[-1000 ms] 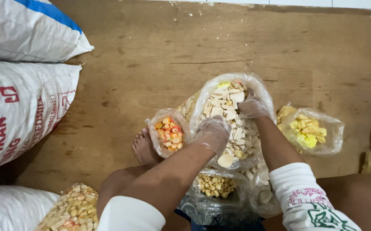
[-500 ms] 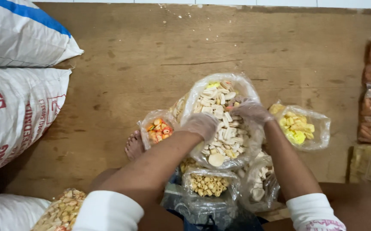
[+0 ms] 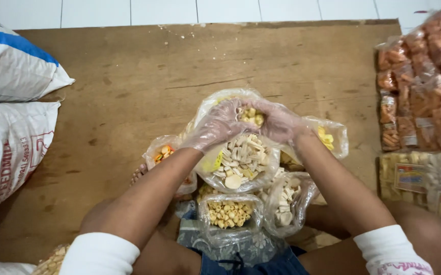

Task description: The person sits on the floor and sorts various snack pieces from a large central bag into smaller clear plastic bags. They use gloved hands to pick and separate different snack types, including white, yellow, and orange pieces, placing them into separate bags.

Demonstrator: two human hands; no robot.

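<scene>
Both my hands wear thin clear plastic gloves and meet over a large open plastic bag of pale crackers point(image 3: 240, 163) on the wooden board. My left hand point(image 3: 218, 125) and my right hand point(image 3: 276, 121) pinch a small clump of yellowish snack pieces point(image 3: 253, 116) between them, above the bag's far rim. Smaller open bags surround it: orange and yellow snacks point(image 3: 165, 153) at the left, yellow chips point(image 3: 327, 137) at the right, round tan puffs point(image 3: 229, 213) and white pieces point(image 3: 285, 198) nearer to me.
Two big white woven sacks point(image 3: 11, 127) lie at the left. Stacked packets of orange-brown snacks point(image 3: 424, 86) and labelled packs point(image 3: 419, 175) line the right edge. The wooden board point(image 3: 129, 76) ends at white floor tiles point(image 3: 179, 10) beyond. My bare foot point(image 3: 139, 174) rests beside the bags.
My hands have lifted from the crackers inside the big bag to its far rim and come together on a clump of snacks. The view has shifted so the packets at the right show more.
</scene>
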